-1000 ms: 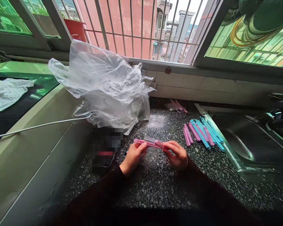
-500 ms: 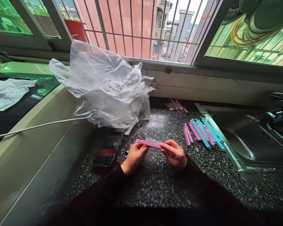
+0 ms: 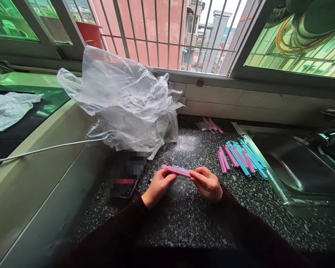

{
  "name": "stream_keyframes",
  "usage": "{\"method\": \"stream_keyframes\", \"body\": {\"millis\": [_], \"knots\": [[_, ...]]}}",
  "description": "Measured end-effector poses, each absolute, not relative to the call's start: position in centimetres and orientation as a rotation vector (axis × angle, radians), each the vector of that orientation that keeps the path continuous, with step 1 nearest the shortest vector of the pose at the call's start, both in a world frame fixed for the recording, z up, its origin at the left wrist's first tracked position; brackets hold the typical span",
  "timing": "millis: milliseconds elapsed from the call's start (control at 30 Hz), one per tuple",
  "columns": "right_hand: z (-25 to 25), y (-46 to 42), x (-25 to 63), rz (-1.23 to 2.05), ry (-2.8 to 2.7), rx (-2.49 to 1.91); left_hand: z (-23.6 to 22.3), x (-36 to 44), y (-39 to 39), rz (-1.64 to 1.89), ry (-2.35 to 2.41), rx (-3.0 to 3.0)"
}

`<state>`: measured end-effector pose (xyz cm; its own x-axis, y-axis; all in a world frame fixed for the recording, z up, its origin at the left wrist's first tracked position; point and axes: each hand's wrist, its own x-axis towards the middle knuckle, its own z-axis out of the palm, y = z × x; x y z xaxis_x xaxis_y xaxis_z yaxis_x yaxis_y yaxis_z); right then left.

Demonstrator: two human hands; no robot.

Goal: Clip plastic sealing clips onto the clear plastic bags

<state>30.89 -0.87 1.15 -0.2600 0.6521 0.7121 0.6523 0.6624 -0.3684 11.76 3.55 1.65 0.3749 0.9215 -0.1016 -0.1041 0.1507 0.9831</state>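
Note:
A pink bag sealing clip (image 3: 178,171) spans my two hands above the speckled counter (image 3: 184,219). My left hand (image 3: 158,186) pinches its hinged end, thumb on the near side. At the other end, the fingers of my right hand (image 3: 206,184) close on the clip's tip. A small clear plastic bag (image 3: 181,168) shows as a narrow strip above the clip; more of it seems to hang below, hard to make out. To the right lies a pile of pink and blue sealing clips (image 3: 241,156).
A large heap of clear plastic bags (image 3: 131,100) stands at the back left. A blurred black device (image 3: 125,175) lies left of my hands. More pink clips (image 3: 212,125) rest on a small bag near the wall. A metal sink (image 3: 307,160) is at right; a white cable (image 3: 50,149) crosses the left.
The strip of clear bag above the clip looks lower and more crumpled than before. Both hands keep nearly the same place and hold on the clip.

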Motion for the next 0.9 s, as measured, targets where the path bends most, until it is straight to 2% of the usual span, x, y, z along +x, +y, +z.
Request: {"method": "stream_keyframes", "body": {"millis": [300,400,633,900], "knots": [[1.0,-1.0,31.0,-0.083,-2.016,-1.034,1.7,11.7,3.6,0.879,0.873,1.272],[1.4,-1.3,30.7,0.053,-1.952,-1.081,1.8,11.6,3.6,0.876,0.868,1.314],[2.3,-1.0,30.5,0.595,-1.722,-1.191,2.7,11.5,3.6,0.782,0.761,1.484],[2.3,-1.0,30.0,0.553,-1.642,-1.237,2.6,11.7,3.6,0.773,0.753,1.429]]}}
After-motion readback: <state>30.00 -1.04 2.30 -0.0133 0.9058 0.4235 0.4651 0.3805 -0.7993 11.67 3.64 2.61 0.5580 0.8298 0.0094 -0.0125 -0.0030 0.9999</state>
